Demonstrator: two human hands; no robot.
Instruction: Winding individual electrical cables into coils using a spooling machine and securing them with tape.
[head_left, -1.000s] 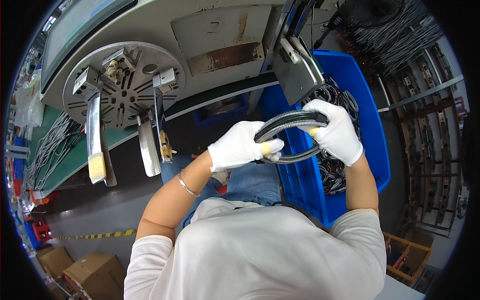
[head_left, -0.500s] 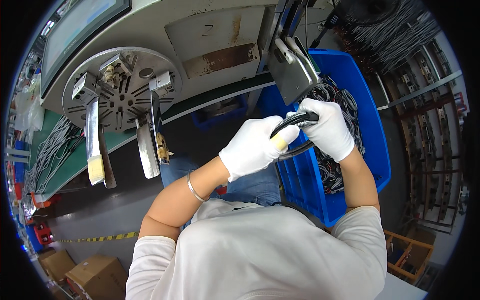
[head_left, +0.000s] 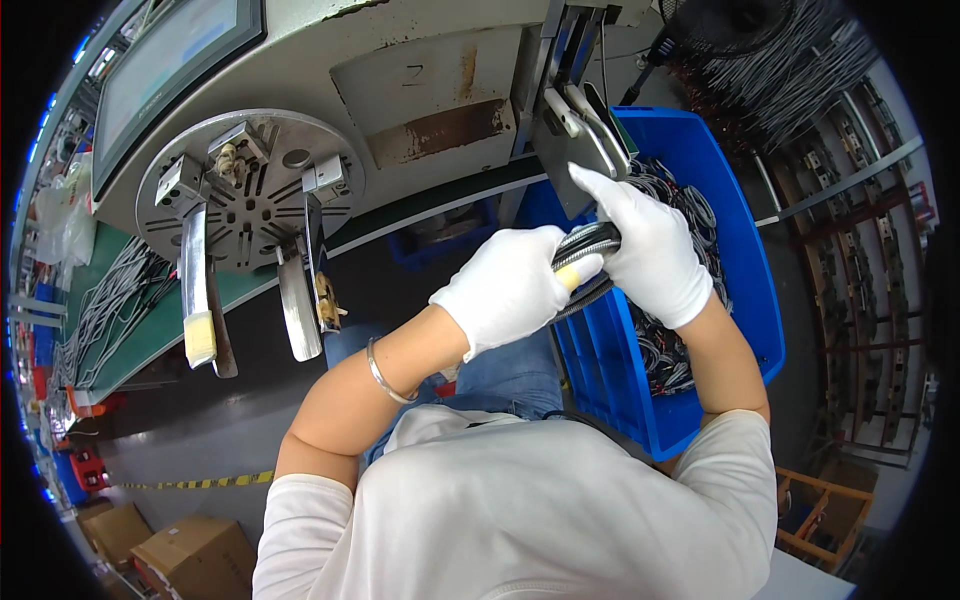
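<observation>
Grey machine housing (head_left: 425, 115) fills the background, a round slotted plate (head_left: 290, 235) mounted on it above a green tabletop (head_left: 160, 325) that carries loose grey cables (head_left: 105, 310) toward its left end. From the head view, the chief change over the last half second is in the right hand (head_left: 655, 250): one digit now stands up, clear of the coil of cable (head_left: 588, 240), so the hold seems to rest mainly on the left (a judgement, since fingers hide much of the loop). That coil hangs in the air beside the left edge of a blue bin (head_left: 605, 385), not on the tabletop. Wrapped around it, the left hand (head_left: 510, 290) grips with its yellow-tipped thumb on the near side; I cannot tell whether the right's other fingers are curled. Both elbows are bent, the forearms angling inward until the hands nearly meet.
</observation>
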